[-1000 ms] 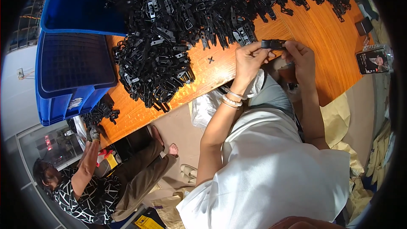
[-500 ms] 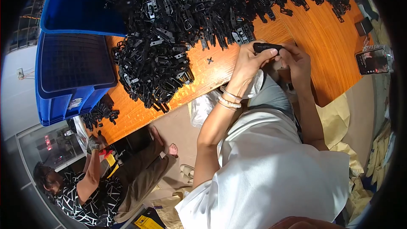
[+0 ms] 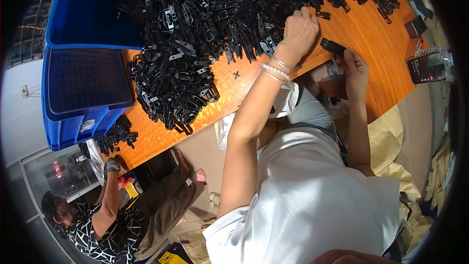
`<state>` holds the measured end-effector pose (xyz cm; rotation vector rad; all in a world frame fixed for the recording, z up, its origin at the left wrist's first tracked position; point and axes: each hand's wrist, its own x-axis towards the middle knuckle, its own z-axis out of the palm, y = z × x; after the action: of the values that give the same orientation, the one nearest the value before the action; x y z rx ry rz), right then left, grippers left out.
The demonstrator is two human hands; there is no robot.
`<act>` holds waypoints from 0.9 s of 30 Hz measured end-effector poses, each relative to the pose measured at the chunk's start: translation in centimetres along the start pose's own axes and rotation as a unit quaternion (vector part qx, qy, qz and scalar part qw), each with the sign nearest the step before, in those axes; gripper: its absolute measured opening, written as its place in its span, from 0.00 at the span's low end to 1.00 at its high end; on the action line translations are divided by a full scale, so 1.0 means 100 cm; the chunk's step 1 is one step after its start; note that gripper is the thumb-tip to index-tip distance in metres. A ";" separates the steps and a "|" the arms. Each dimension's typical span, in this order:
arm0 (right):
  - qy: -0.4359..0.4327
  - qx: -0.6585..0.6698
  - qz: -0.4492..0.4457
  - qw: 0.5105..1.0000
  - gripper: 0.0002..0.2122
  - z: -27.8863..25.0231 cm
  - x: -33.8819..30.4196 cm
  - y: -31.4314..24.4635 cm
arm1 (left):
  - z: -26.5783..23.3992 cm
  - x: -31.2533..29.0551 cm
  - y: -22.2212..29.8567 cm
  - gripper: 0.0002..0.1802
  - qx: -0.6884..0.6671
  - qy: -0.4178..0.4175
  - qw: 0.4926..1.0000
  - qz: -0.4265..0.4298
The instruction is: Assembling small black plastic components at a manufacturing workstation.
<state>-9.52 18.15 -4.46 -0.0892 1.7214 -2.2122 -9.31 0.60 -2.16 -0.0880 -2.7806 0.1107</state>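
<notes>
A slim black plastic piece [image 3: 332, 46] is pinched at one end by my right hand [image 3: 356, 71], held up over the table's near edge. My left hand [image 3: 300, 34] is at the near edge of a large heap of black plastic clip-like parts [image 3: 210, 10]. Its back faces up and its fingers curl downward, closed, with the tips hidden, so what they grip cannot be made out. Bracelets circle my left wrist. A small cross-shaped black part [image 3: 237, 75] lies alone on the wood, left of my left forearm.
Blue plastic crates [image 3: 88, 78] stand on the left of the wooden table [image 3: 376, 63]. A phone on a holder [image 3: 428, 68] is at the right edge, near a small black box [image 3: 415, 29]. Another person [image 3: 105, 215] works at lower left, a gloved hand by a smaller heap [image 3: 117, 134].
My left hand has left the black piece and moved up to the heap. My right hand keeps the piece, now slightly farther right. The other person's arm has shifted slightly.
</notes>
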 end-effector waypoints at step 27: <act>-0.187 -0.131 -0.091 0.969 0.08 0.039 -0.024 -0.037 | -0.078 -0.096 0.001 0.17 -0.638 -0.045 0.726 -0.253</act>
<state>-7.16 16.05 0.48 -0.7064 1.8278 -1.9106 2.42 0.46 1.77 0.3424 -2.2622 -1.9282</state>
